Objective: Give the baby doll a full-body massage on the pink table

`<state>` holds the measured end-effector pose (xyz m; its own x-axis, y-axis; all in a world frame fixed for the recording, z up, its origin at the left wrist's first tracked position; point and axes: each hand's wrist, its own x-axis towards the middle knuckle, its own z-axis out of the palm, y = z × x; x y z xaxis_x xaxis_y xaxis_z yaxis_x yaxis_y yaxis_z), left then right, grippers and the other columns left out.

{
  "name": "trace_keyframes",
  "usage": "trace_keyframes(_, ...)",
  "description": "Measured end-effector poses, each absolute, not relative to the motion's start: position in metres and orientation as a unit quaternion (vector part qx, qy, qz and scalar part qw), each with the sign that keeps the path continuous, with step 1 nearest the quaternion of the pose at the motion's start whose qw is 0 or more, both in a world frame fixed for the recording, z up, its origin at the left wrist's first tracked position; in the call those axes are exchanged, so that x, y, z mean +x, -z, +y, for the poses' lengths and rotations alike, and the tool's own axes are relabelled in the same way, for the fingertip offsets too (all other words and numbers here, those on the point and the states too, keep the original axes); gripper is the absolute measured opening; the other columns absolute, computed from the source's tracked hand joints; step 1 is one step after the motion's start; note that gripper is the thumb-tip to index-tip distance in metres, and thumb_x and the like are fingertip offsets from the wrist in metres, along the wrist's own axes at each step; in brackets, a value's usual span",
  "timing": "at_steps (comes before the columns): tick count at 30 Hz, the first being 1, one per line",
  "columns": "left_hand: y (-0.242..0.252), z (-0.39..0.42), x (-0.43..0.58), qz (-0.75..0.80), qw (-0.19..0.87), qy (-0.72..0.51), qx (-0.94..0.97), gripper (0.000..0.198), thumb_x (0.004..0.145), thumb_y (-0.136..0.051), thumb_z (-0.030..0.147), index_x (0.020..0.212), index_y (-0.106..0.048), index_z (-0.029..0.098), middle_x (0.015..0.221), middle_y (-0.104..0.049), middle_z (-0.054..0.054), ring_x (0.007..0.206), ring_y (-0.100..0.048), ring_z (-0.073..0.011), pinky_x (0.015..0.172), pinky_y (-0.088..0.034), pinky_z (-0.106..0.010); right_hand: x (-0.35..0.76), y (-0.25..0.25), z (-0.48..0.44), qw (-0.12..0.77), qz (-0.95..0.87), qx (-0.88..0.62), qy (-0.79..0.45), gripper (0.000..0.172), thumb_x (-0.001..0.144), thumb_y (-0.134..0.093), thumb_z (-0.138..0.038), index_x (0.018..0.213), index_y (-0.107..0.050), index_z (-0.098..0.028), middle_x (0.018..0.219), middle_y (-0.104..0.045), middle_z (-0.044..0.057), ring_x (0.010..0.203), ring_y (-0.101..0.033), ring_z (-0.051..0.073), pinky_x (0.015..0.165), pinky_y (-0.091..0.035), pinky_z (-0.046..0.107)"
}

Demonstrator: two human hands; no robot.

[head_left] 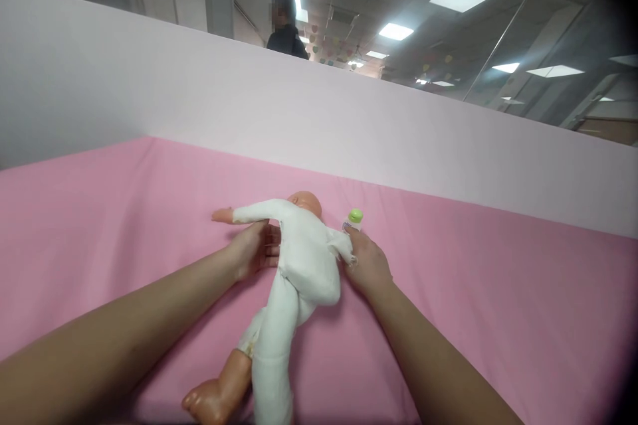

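A baby doll (309, 259) with a white cloth body lies on the pink sheet, its bald head away from me and turned aside. One of its arms stretches out to the left, and its legs come toward me, crossing each other. My left hand (256, 249) is at the left side of the torso, fingers stretched out and their tips hidden against or under it. On the right side, my right hand (367, 262) is closed around the doll's other arm, whose hand is hidden. Just beyond my right hand stands a small white bottle (353, 218) with a green cap.
The pink sheet (473, 292) covers the surface, with a few wrinkles. A white wall or partition (299, 116) runs along its far side. Behind glass, a person in dark clothes (288, 40) is in a room with ceiling lights.
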<state>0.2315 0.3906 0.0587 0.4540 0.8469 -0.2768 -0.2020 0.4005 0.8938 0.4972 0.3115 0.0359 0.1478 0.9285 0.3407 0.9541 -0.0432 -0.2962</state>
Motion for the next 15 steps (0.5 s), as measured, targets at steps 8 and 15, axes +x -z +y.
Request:
trace_keyframes(8,-0.061,0.367,0.226,0.360,0.318,-0.408,0.776,0.035,0.100,-0.047,0.050,0.089,-0.060,0.019,0.094,-0.066,-0.006,0.092,-0.062,-0.0262,0.085,-0.049,-0.041,0.487,-0.040,0.309,0.231,-0.652,-0.722,0.001,0.055,0.093,-0.056,-0.042,0.144,-0.050,-0.022,0.132,-0.061,0.013,0.120,-0.054,0.033,0.097,-0.040,0.042)
trace_keyframes(15,-0.073,0.340,0.220,0.263,0.355,-0.383,0.811,0.105,0.086,-0.067,0.061,0.161,-0.002,0.026,0.159,-0.029,-0.019,0.141,-0.040,-0.0394,0.100,-0.051,-0.050,0.483,-0.047,0.308,0.218,-0.657,-0.722,-0.008,0.041,0.092,-0.057,-0.040,0.129,-0.060,-0.024,0.122,-0.064,0.012,0.107,-0.056,0.029,0.088,-0.039,0.038)
